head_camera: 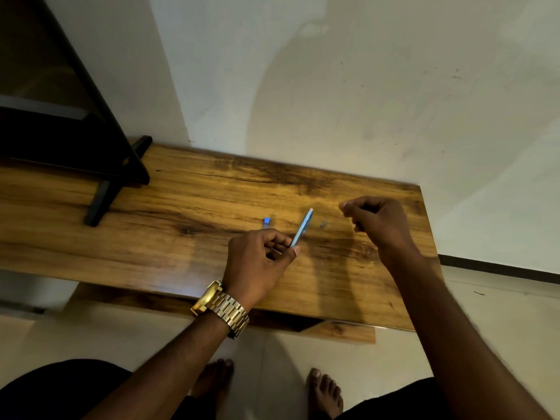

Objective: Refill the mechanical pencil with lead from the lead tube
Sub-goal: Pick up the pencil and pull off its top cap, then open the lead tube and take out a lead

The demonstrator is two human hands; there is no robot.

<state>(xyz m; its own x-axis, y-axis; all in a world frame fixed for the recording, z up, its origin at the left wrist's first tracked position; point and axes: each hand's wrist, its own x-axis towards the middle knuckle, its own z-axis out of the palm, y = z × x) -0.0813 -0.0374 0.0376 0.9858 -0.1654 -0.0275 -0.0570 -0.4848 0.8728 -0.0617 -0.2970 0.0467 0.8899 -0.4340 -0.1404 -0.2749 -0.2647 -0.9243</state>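
My left hand grips the lower end of a light blue mechanical pencil, which slants up and to the right above the wooden table. Just left of the pencil, a small tube with a blue cap, apparently the lead tube, lies on the table, its lower part hidden behind my left knuckles. A tiny grey piece lies just right of the pencil. My right hand hovers to the right, fingers curled, thumb and forefinger pinched together. Whether a lead is between them is too fine to see.
The dark foot of a stand rests on the table's far left. A white wall rises behind the table. The table's right edge lies close to my right hand. My bare feet stand on the tiled floor below.
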